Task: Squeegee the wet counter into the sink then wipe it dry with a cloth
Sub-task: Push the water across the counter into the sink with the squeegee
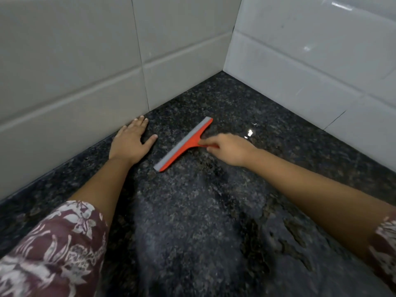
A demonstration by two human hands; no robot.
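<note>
A red squeegee (184,144) with a grey rubber blade lies blade-down on the dark speckled granite counter (192,221), its blade running diagonally from near left to far right. My right hand (230,147) is shut on its red handle. My left hand (130,140) rests flat on the counter, fingers spread, against the foot of the left wall, a short way left of the blade. Water films and puddles glisten on the counter to the right and near side of the squeegee. No sink or cloth is in view.
White tiled walls (75,71) meet in a corner (227,70) behind the squeegee and close off the counter on the left and far right. Patterned maroon sleeves (53,249) cover my upper arms.
</note>
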